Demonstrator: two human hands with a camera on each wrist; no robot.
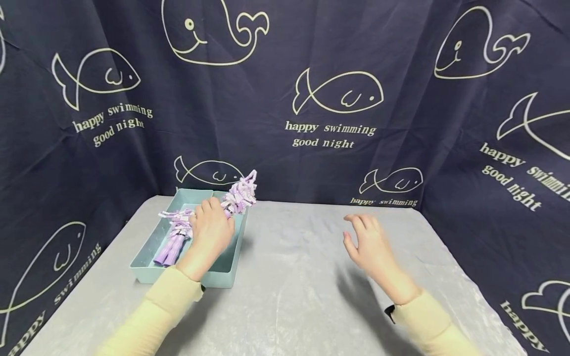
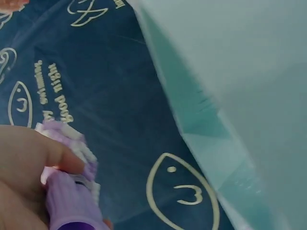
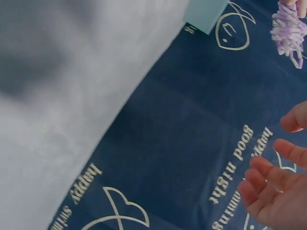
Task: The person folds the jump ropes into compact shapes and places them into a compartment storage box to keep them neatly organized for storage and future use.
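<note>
My left hand [image 1: 213, 227] grips a bundled skipping rope [image 1: 240, 194] over the pale blue-green box [image 1: 228, 279]. Its purple and white beaded part sticks up beyond my fingers, toward the back right. In the left wrist view, a lilac handle [image 2: 74, 203] of this rope pokes out below my thumb. A second bundled skipping rope [image 1: 171, 248] lies in the left compartment of the box, handles toward me, partly behind my left hand. My right hand [image 1: 371, 244] hovers over the table to the right, fingers loosely bent and holding nothing.
The box stands on the left part of a table with a pale grey cloth [image 1: 294, 277]. A lengthwise divider splits it, partly hidden by my left hand. Dark blue curtains [image 1: 276, 104] with fish and whale prints hang behind the table and along both sides.
</note>
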